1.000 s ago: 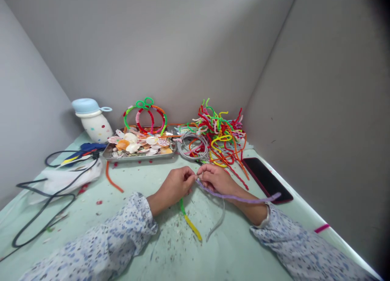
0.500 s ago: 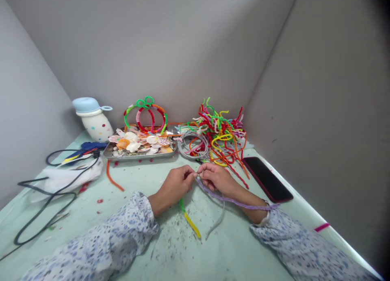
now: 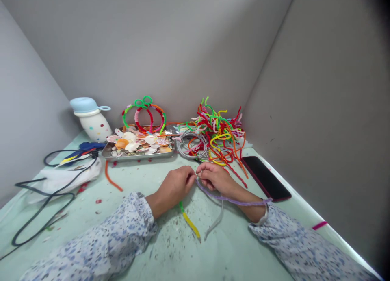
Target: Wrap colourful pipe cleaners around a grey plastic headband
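Observation:
My left hand (image 3: pixel 176 186) and my right hand (image 3: pixel 215 178) meet at mid-table, fingertips pinched together on the end of a purple pipe cleaner (image 3: pixel 234 200) and a thin grey wire (image 3: pixel 217 220). The purple pipe cleaner trails rightward over my right forearm. The grey wire curves down onto the table under my right wrist. A green and yellow pipe cleaner (image 3: pixel 189 221) lies on the table below my left hand.
A heap of coloured pipe cleaners (image 3: pixel 221 134) and a grey wire coil (image 3: pixel 191 145) lie behind my hands. A metal tray (image 3: pixel 137 154) holds shells, with pipe cleaner hoops (image 3: pixel 144 114) behind. A phone (image 3: pixel 265 177) lies right; a spotted jar (image 3: pixel 91 120), black cable (image 3: pixel 45 199) and glue gun (image 3: pixel 81 151) left.
The free end of the purple pipe cleaner has swung down and in along my right forearm. Both hands stayed pinched together at the same spot.

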`<action>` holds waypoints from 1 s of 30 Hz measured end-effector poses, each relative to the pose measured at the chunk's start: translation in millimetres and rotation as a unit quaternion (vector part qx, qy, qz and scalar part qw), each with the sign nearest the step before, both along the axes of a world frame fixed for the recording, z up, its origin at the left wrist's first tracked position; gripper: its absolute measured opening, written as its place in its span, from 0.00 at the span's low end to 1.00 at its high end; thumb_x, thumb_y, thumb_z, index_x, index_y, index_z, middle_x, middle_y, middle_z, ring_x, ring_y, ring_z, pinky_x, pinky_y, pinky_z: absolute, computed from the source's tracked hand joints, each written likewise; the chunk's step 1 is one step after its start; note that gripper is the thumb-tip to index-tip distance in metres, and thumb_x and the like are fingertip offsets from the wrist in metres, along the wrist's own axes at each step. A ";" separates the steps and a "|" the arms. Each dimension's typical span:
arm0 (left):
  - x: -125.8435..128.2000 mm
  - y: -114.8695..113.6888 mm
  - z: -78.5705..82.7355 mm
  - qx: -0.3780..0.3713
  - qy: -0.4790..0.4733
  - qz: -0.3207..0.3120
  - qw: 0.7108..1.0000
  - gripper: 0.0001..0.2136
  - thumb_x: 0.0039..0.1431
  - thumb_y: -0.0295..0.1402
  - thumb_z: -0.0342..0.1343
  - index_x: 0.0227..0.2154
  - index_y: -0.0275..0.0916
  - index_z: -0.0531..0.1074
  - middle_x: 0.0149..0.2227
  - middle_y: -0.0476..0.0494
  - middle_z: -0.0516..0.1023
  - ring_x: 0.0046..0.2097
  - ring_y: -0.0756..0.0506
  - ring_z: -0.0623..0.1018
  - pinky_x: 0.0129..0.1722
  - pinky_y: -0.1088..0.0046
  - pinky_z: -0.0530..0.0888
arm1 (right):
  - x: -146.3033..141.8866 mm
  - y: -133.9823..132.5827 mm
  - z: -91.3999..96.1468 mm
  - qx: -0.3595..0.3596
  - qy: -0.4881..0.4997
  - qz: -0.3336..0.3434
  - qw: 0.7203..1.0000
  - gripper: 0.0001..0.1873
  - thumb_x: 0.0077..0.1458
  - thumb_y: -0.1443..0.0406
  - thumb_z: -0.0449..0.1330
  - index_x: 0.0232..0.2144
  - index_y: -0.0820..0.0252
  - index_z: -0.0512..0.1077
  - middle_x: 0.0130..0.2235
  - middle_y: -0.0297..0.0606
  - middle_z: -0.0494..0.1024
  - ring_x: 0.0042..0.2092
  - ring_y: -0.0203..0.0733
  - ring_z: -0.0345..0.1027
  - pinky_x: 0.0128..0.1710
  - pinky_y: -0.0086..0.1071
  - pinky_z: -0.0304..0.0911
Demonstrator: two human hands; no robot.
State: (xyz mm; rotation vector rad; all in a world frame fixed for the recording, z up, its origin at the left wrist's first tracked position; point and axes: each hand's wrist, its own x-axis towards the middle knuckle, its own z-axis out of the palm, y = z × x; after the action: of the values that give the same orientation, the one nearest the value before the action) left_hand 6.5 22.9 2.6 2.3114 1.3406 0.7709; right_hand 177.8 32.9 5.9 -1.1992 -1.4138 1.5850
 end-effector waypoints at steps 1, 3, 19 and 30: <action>0.4 0.2 -0.5 0.005 0.012 0.000 1.000 0.08 0.57 0.31 0.48 0.31 0.38 0.71 0.29 0.47 0.75 0.30 0.49 0.72 0.30 0.76 0.63 | 0.0 -0.1 0.1 0.002 -0.002 0.001 1.000 0.06 0.45 0.68 0.54 0.30 0.60 0.66 0.17 0.25 0.66 0.15 0.27 0.52 0.14 0.22 0.46; 1.4 0.6 -1.3 0.012 0.036 0.004 0.999 0.07 0.56 0.29 0.48 0.30 0.38 0.71 0.29 0.47 0.75 0.30 0.49 0.72 0.30 0.76 0.63 | 0.3 -0.1 -0.1 0.007 -0.001 0.006 1.000 0.06 0.45 0.68 0.54 0.30 0.60 0.66 0.17 0.25 0.65 0.15 0.27 0.52 0.14 0.22 0.46; -0.5 -1.3 -1.0 0.036 0.039 0.006 0.999 0.04 0.55 0.29 0.49 0.30 0.39 0.68 0.29 0.48 0.74 0.29 0.50 0.71 0.30 0.75 0.62 | -0.6 -1.8 -0.9 0.003 0.023 0.001 1.000 0.06 0.46 0.67 0.55 0.30 0.60 0.66 0.16 0.24 0.64 0.15 0.27 0.52 0.14 0.23 0.44; -0.2 -2.8 2.4 0.035 0.040 0.006 0.999 0.04 0.55 0.29 0.49 0.29 0.39 0.68 0.28 0.48 0.74 0.29 0.50 0.71 0.29 0.76 0.62 | -3.7 -4.1 4.1 -0.003 0.026 -0.006 1.000 0.05 0.44 0.68 0.53 0.29 0.59 0.65 0.15 0.24 0.63 0.14 0.27 0.50 0.14 0.23 0.43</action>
State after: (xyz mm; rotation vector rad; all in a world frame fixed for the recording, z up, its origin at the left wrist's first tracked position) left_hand 6.3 20.1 4.9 2.4139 1.3826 0.7483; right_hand 174.1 28.8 10.0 -1.1585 -1.3672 1.6027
